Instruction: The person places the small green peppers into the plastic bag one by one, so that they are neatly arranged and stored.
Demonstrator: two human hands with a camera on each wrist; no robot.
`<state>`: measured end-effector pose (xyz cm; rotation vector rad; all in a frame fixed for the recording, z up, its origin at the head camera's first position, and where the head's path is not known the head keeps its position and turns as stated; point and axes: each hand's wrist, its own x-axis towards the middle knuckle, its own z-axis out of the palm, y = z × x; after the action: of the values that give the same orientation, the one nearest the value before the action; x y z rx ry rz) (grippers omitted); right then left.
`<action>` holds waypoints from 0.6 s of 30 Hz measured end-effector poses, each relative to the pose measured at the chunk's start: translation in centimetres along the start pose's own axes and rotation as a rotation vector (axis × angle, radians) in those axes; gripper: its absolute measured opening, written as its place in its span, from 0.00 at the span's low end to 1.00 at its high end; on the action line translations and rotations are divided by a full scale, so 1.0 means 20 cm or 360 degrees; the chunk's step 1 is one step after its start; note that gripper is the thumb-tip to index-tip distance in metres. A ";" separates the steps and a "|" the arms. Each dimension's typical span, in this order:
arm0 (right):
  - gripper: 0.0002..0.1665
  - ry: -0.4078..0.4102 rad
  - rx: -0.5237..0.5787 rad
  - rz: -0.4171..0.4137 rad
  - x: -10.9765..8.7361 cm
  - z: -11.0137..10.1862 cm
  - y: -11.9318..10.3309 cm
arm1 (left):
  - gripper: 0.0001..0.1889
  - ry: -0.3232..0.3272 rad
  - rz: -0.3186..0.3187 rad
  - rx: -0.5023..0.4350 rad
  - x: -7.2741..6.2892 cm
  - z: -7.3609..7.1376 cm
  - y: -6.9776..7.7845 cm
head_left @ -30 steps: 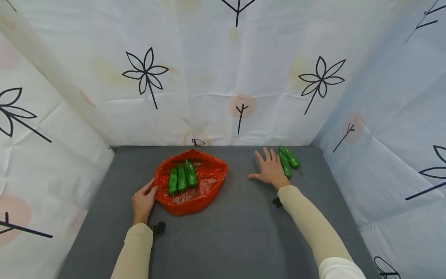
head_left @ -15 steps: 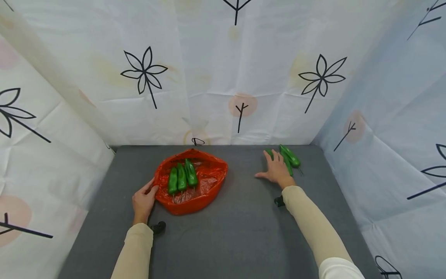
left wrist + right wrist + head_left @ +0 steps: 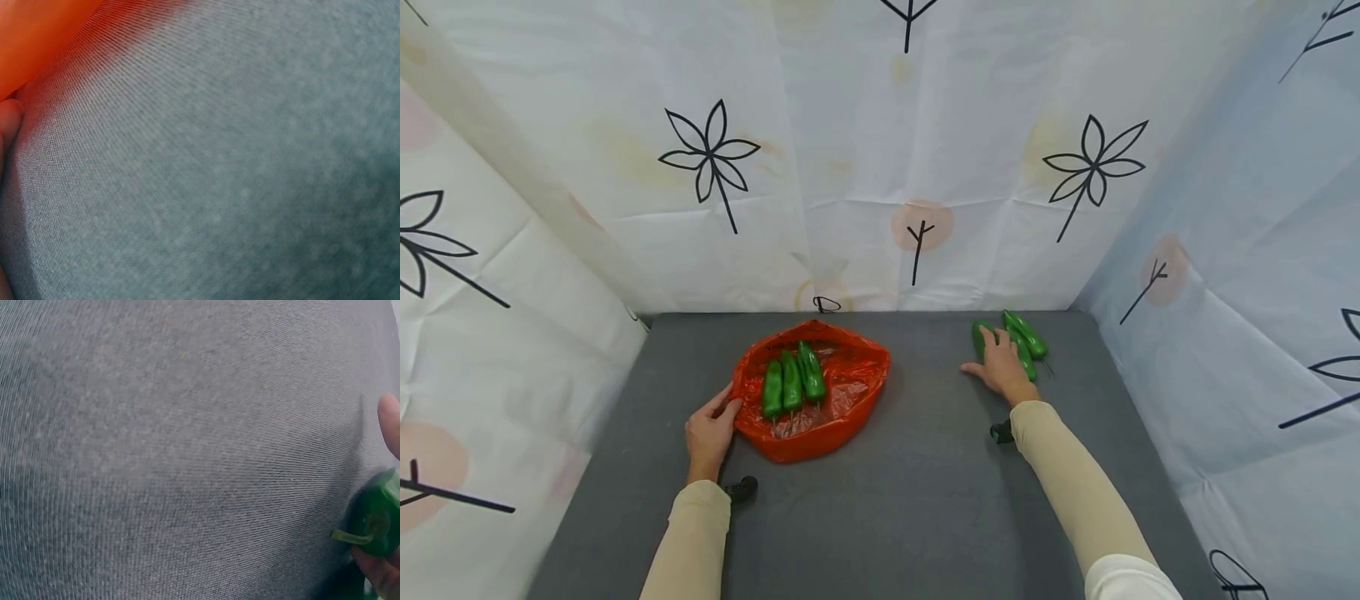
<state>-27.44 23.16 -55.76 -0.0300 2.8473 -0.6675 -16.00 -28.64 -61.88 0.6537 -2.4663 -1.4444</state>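
A red plastic bag [image 3: 842, 429] lies spread wide on the left half of the table, three green peppers [image 3: 792, 382] side by side in it, stems towards me. My left hand [image 3: 707, 433] pinches the bag's left edge between thumb and fingers; the left wrist view catches only a sliver of bag [image 3: 37, 31]. At the far right, my right hand [image 3: 1002, 368] reaches among several green peppers, fingers bent beside the leftmost pepper [image 3: 978, 340]. In the right wrist view, fingers [image 3: 381, 575] touch a pepper [image 3: 378, 515] on one side, while the thumb stands apart from it.
Two more peppers [image 3: 1028, 335] lie right of my right hand, near the back edge of the grey table [image 3: 880, 517]. White patterned cloth [image 3: 850, 167] hangs behind the table and along both sides. A dark strap device [image 3: 1002, 432] sits at the right wrist.
My right hand, earlier spread above the peppers, has moved slightly right and towards me, its fingers bending by the leftmost pepper, which has come into view. The left hand and bag stay put.
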 end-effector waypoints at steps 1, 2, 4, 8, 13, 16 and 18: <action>0.56 0.0001 0.0016 0.0004 0.00 0.00 0.00 | 0.23 0.0004 0.0006 0.0004 0.00 0.00 0.00; 0.54 0.0007 0.0035 0.0007 0.00 0.00 0.00 | 0.23 0.0008 0.0010 0.0006 0.00 0.00 0.00; 0.52 0.0019 0.0059 0.0011 0.00 0.00 0.01 | 0.23 0.0009 0.0013 0.0005 0.00 0.00 -0.01; 0.49 0.0042 0.0073 0.0021 0.00 0.00 0.01 | 0.23 0.0007 0.0012 0.0003 0.00 0.00 -0.01; 0.44 0.0053 0.0051 0.0031 -0.01 0.02 0.01 | 0.24 -0.0007 -0.0007 -0.0012 0.00 0.00 0.00; 0.42 0.0059 0.0055 0.0033 -0.01 0.03 0.00 | 0.24 -0.0018 -0.0017 -0.0027 0.00 0.00 0.00; 0.41 0.0072 0.0079 0.0033 -0.01 0.03 0.00 | 0.24 -0.0020 -0.0016 -0.0029 0.00 0.00 0.00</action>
<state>-27.03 22.85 -56.25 0.0230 2.8684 -0.7438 -16.00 -28.65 -61.83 0.6563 -2.4599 -1.4769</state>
